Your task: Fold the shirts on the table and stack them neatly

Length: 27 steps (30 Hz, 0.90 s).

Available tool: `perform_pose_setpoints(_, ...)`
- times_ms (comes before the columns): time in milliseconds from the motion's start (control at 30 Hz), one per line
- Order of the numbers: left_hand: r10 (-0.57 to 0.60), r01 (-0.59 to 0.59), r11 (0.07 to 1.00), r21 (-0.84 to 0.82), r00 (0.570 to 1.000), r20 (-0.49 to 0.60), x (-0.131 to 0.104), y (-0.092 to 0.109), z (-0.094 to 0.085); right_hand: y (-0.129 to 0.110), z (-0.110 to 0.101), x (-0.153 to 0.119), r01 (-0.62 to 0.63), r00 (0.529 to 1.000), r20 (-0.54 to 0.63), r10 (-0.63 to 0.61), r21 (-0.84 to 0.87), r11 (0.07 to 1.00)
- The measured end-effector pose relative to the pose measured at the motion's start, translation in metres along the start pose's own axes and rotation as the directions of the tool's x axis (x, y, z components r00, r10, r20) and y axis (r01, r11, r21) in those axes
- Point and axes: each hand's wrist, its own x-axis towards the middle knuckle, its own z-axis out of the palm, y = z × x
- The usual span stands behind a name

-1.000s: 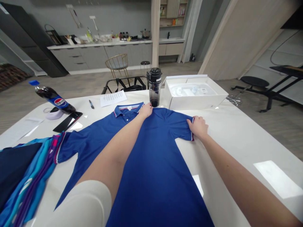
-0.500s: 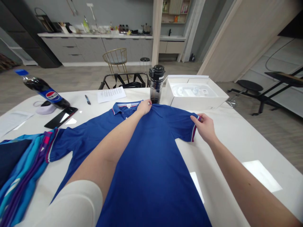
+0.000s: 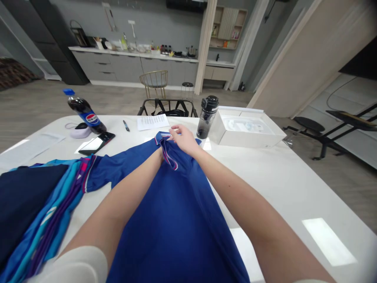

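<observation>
A blue polo shirt (image 3: 171,212) with red-and-white trim lies across the white table, its collar at the far end. Its right-side sleeve is turned inward, and the striped cuff (image 3: 170,157) rests near the collar. My left hand (image 3: 161,154) is beneath this folded sleeve; only the wrist area shows, and the fingers are hidden. My right hand (image 3: 185,139) is over the shoulder beside the collar, fingers stretched out and apart. The other sleeve (image 3: 98,171) extends left and meets a pile of folded clothes (image 3: 35,196).
A dark tumbler (image 3: 207,118) and an open white box (image 3: 250,135) stand beyond the shirt. Farther left are a cola bottle (image 3: 88,114), a phone (image 3: 98,143), a pen (image 3: 126,125) and a printed sheet (image 3: 153,122). A black-framed chair (image 3: 167,103) is behind the table.
My right hand has moved left, from the outstretched sleeve to the collar. That sleeve has folded inward over my left hand. The camera view has shifted, with the background now farther right.
</observation>
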Motion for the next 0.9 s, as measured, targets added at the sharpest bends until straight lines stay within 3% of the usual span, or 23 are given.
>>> perform_pose_setpoints(100,-0.073,0.098,0.987,-0.125,0.979,0.188,-0.026,-0.033,-0.045,0.05,0.002,0.005,-0.069,0.996,-0.073,0.048,-0.324,0.944)
perform_pose_setpoints(167,-0.147,0.196,0.966,-0.169,0.953,0.266,-0.04,-0.046,-0.063,0.084,-0.01,0.0,-0.139,0.99,-0.079,0.114,-0.495,0.858)
perform_pose_setpoints(233,-0.217,0.237,0.969,-0.071,0.952,0.218,-0.052,-0.051,-0.064,0.111,-0.02,-0.006,-0.155,0.987,-0.059,0.147,-0.54,0.827)
perform_pose_setpoints(333,-0.171,0.158,0.94,0.303,0.985,0.018,-0.066,-0.047,-0.044,0.134,-0.024,-0.008,-0.192,0.979,-0.059,0.193,-0.567,0.801)
perform_pose_setpoints(400,-0.104,0.103,0.868,0.485,0.994,-0.024,-0.075,-0.043,-0.031,0.14,-0.024,-0.005,-0.226,0.971,-0.072,0.228,-0.592,0.774)
perform_pose_setpoints(500,-0.059,0.086,0.832,0.549,0.996,-0.068,-0.085,-0.037,-0.027,0.14,-0.028,0.002,-0.238,0.971,-0.106,0.217,-0.562,0.792)
perform_pose_setpoints(700,0.11,-0.021,0.929,0.369,0.969,-0.221,-0.081,-0.021,-0.062,0.117,-0.043,0.025,-0.189,0.978,-0.151,0.141,-0.385,0.903)
perform_pose_setpoints(800,0.104,0.001,0.933,0.36,0.957,-0.272,-0.067,-0.02,-0.078,0.109,-0.036,0.039,-0.286,0.951,-0.219,0.217,-0.366,0.886)
perform_pose_setpoints(900,0.01,0.109,0.919,0.379,0.954,-0.299,-0.056,-0.036,-0.09,0.111,-0.015,0.046,-0.435,0.895,-0.29,0.339,-0.395,0.809)
